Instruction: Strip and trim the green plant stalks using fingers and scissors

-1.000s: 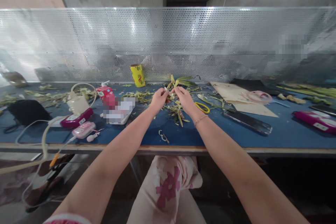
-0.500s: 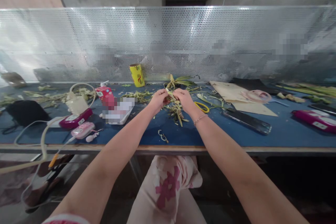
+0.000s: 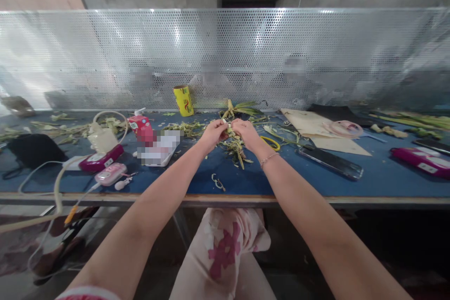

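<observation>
My left hand [image 3: 213, 132] and my right hand [image 3: 243, 130] meet over the middle of the table, fingertips pinched close together. Between them is a small pale yellow-green piece of plant [image 3: 228, 126], mostly covered by my fingers. Right under the hands lies a heap of dry plant scraps [image 3: 237, 151]. Behind them rests a bunch of leafy stalks [image 3: 242, 108]. A pair of yellow-handled scissors [image 3: 270, 143] sits beside my right wrist, partly hidden by it. One thin curled scrap [image 3: 218, 183] lies near the front edge.
A yellow roll [image 3: 183, 101] stands by the perforated metal screen [image 3: 232, 51]. To the left are a red pump bottle [image 3: 141, 126], a white tray [image 3: 163, 147] and cabled devices. A phone [image 3: 331, 162], brown paper [image 3: 305, 126] and a tape roll [image 3: 346, 128] lie right.
Both hands stay at nearly the same place. The fingers have shifted slightly around the plant piece, and a pale end now shows by the left fingertips.
</observation>
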`<action>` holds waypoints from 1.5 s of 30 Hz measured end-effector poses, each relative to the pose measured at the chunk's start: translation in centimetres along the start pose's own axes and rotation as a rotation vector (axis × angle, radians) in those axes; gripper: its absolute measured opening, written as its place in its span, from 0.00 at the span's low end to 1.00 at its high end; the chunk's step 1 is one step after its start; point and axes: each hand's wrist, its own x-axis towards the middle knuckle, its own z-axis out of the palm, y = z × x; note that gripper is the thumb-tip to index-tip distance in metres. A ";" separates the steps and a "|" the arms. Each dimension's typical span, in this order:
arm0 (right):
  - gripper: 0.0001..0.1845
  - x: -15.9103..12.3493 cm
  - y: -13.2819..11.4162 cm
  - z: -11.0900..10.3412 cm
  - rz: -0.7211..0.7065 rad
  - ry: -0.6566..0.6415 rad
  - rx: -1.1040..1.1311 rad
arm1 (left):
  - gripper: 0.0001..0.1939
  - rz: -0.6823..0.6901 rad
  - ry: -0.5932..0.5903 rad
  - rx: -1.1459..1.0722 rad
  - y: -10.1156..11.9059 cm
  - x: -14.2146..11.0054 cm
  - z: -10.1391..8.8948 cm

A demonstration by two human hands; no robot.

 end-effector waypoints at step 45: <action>0.12 0.7 0.5 -0.1 0.233 0.209 -0.170 | 0.08 0.357 0.308 0.574 -0.3 0.5 -1.5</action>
